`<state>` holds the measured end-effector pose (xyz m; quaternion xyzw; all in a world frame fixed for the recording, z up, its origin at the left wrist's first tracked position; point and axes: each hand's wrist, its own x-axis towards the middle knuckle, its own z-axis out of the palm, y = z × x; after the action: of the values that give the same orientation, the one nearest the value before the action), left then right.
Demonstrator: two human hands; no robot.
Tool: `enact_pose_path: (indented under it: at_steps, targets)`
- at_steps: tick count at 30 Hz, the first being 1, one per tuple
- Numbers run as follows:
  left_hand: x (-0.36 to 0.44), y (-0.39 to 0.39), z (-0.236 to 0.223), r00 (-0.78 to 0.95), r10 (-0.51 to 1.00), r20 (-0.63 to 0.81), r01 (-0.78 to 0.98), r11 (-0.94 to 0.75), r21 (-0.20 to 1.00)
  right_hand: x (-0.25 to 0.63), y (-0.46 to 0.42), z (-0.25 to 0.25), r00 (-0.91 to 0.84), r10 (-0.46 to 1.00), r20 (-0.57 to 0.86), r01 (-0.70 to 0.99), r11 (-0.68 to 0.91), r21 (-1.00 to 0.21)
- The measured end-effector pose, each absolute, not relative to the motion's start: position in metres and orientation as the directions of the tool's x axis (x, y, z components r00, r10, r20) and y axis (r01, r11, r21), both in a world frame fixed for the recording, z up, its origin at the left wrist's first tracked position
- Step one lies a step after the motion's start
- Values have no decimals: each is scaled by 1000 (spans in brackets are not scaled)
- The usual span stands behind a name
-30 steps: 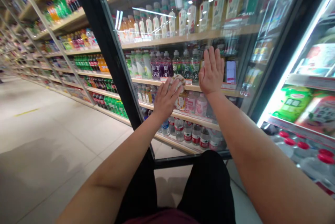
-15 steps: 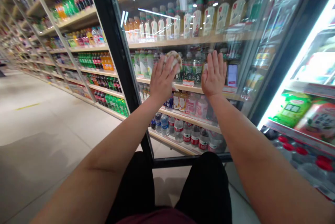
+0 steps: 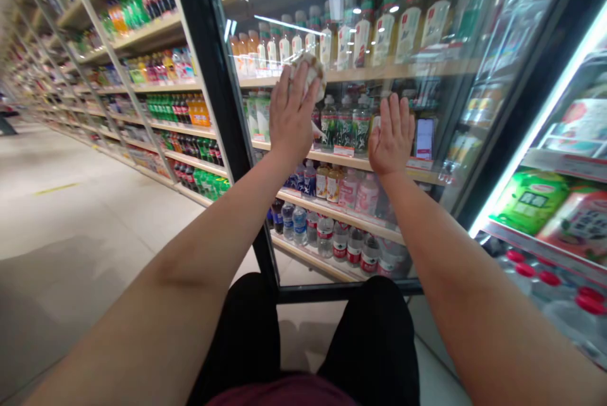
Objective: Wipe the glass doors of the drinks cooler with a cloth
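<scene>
A glass door (image 3: 398,203) in a black frame stands before me. My left hand (image 3: 293,116) presses a light cloth with brown patches (image 3: 308,71) to the pane, its fingers stretched over it. The cloth shows past the fingertips, and a corner of it pokes out below the palm. To the right, my right hand (image 3: 392,135) lies flat against the glass with its fingers extended and nothing in it. Just beside that hand, a lit phone screen (image 3: 424,139) appears in the pane, probably as a reflection.
Bottled drinks (image 3: 341,238) on wooden shelves show through the glass. Shelving with more bottles (image 3: 177,109) runs off to the left above a pale tiled floor (image 3: 118,216). At the right is a lit cooler with green packs (image 3: 528,200) and red-capped bottles (image 3: 524,270).
My left hand has slid upward on the pane with the cloth. The right hand keeps its place on the glass, while the view has shifted slightly.
</scene>
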<state>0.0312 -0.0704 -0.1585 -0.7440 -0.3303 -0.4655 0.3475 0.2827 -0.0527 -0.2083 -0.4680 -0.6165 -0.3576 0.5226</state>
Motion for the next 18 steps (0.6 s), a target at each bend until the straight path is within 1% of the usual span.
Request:
enact_pose_path:
  at_steps: [2,4,6,8,10,12,15,18]
  targets:
    - [33,-73,-167,390,179,903,805,-543,-240,283,-53,-208,-7,211,977,950,308,-59]
    - [35,-77,-178,475,193,859,766,-571,-295,283,-53,-207,-8,198,980,949,311,-56]
    - [35,-78,-180,524,192,830,742,-581,-334,283,-52,-208,-14,181,983,948,315,-45]
    - [31,-76,-171,495,174,851,766,-549,-333,282,-51,-210,-19,169,985,950,311,-35]
    - [28,-72,-159,429,156,890,808,-506,-301,283,-51,-211,-18,163,986,953,301,-32]
    - [25,-69,-154,408,159,899,819,-499,-284,284,-53,-210,-19,163,986,954,298,-31]
    - [26,-68,-164,455,173,873,796,-518,-313,289,-58,-195,-40,168,985,948,317,-16]
    - [30,-68,-179,474,166,865,788,-518,-333,292,-63,-165,-10,172,985,943,329,-48]
